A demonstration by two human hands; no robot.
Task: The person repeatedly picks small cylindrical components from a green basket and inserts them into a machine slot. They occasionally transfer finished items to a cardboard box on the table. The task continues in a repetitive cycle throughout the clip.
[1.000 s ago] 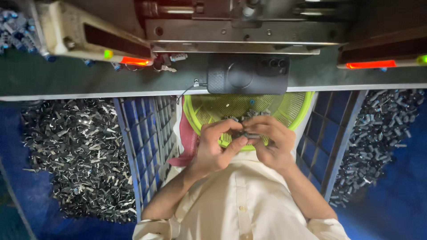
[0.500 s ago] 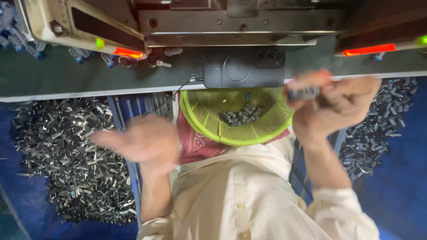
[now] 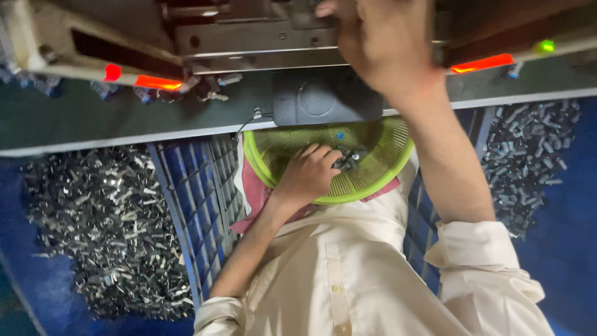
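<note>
L hand (image 3: 309, 174) curled, grabbing small metal parts (image 3: 348, 158) in green basket (image 3: 379, 177); R hand (image 3: 376, 43) up on machine (image 3: 261, 37), grip unclear.

basket: round lime-green mesh plastic basket (image 3: 379, 177), at 12 o'clock of the shirt
shirt: cream buttoned cotton shirt (image 3: 348, 274)
crate: blue gridded plastic crate (image 3: 193, 193), at 9 o'clock
parts: shiny silver metal pieces (image 3: 93, 224)
lights: glowing red-orange strip lights (image 3: 482, 63)

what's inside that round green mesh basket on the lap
In the round green mesh basket, a small cluster of dark metal parts lies beside the left hand, which reaches in and covers whatever lies beneath it.
</note>
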